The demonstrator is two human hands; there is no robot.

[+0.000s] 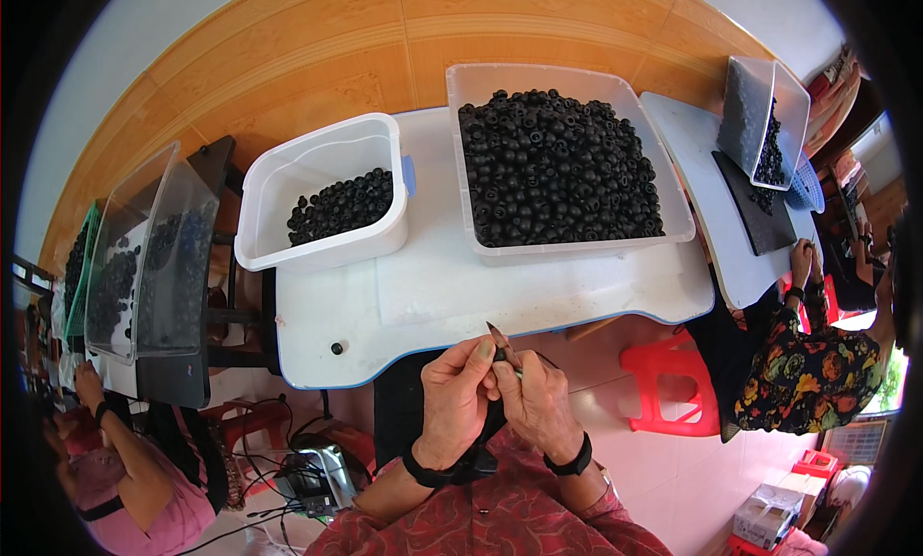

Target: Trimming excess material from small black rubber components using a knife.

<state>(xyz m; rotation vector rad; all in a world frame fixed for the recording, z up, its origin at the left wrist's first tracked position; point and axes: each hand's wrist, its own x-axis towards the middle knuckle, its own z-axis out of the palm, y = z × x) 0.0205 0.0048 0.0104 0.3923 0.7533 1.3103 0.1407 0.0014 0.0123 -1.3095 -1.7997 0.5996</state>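
Both my hands meet just off the near edge of the white table [442, 311]. My left hand [454, 402] is closed, its thumb and fingertips pinching a small black round piece [499, 355] that is mostly covered. In my right hand [540, 402] is a small pointed knife [494, 332], its dark blade slanting up and to the left beside that piece. Most of the knife's handle is hidden by the fingers. One loose black piece [336, 348] lies on the table's left part.
A large clear bin [679, 231] full of black round pieces stands at the back. Left of it, a smaller white tub [332, 255] holds fewer. Other people work at tables on both sides, near more bins. A red stool [673, 388] stands to the right.
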